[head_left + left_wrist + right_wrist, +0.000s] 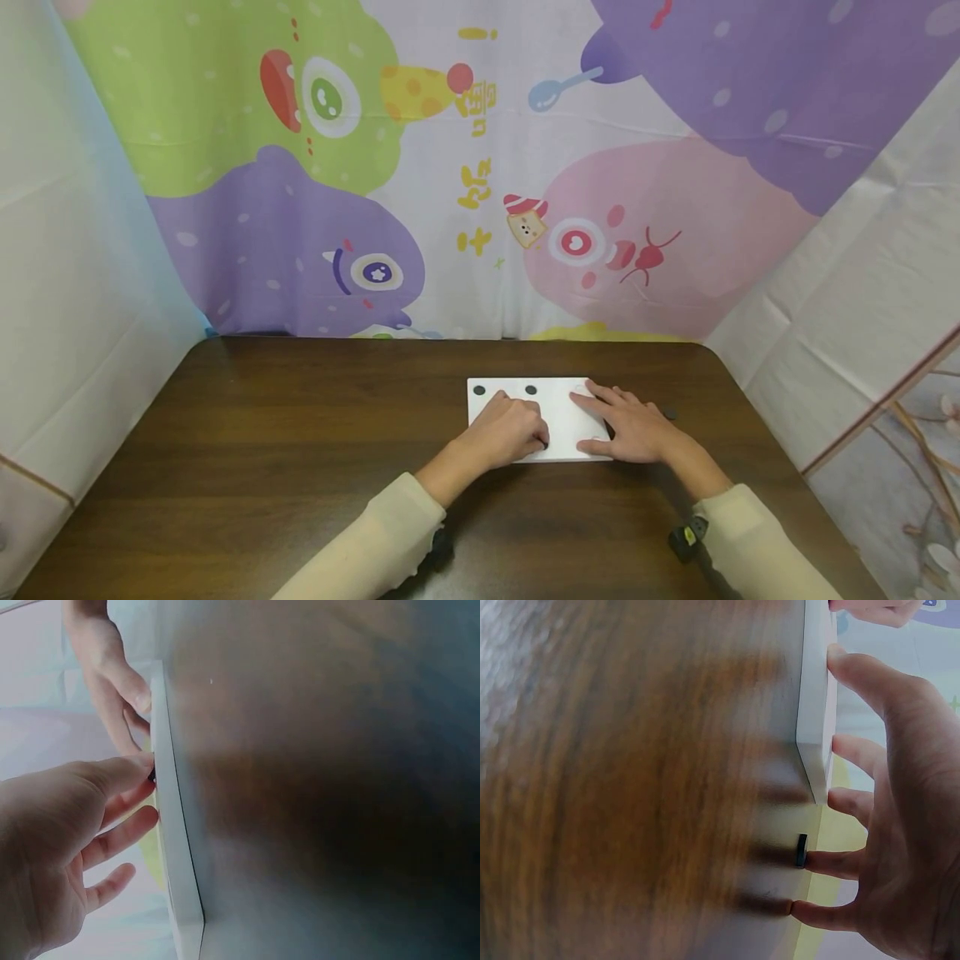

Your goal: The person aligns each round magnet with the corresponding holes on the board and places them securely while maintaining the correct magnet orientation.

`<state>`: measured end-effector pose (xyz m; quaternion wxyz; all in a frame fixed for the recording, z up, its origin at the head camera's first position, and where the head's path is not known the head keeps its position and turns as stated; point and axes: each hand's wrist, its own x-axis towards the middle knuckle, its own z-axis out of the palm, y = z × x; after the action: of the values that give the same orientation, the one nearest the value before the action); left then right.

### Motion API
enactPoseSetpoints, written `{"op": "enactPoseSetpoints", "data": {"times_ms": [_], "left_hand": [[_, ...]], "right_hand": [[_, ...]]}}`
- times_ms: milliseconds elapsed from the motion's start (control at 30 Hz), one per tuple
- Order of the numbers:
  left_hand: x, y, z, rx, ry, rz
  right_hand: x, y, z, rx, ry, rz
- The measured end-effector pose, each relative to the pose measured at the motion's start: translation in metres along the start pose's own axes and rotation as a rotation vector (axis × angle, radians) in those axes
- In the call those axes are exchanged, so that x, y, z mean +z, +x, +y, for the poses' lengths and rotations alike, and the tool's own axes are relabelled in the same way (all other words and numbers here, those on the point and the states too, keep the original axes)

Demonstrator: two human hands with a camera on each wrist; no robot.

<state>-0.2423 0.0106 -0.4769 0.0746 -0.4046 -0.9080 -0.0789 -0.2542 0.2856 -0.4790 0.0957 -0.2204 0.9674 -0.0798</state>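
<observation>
A flat white board lies on the table, with round black discs along its far edge. Over its near side, my left hand pinches a small black disc between thumb and forefinger, right at the board's surface. In the left wrist view the other fingers of that hand are loosely bent. My right hand rests with spread fingers on the board's right end, thumb near the front edge. Beyond the board's end, a loose black disc appears close to one of the right fingertips.
The brown wooden table reaches back to a printed cartoon curtain. Pale cloth walls stand on both sides. Each forearm has a light sleeve, with a small black device at the right wrist.
</observation>
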Motion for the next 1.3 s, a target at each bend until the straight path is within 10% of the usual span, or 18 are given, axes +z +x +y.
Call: {"op": "enactPoseSetpoints", "data": {"times_ms": [1300], "left_hand": [[-0.009, -0.012, -0.005, 0.061, -0.033, 0.015]], "right_hand": [[-0.013, 0.003, -0.007, -0.02, 0.037, -0.007]]}}
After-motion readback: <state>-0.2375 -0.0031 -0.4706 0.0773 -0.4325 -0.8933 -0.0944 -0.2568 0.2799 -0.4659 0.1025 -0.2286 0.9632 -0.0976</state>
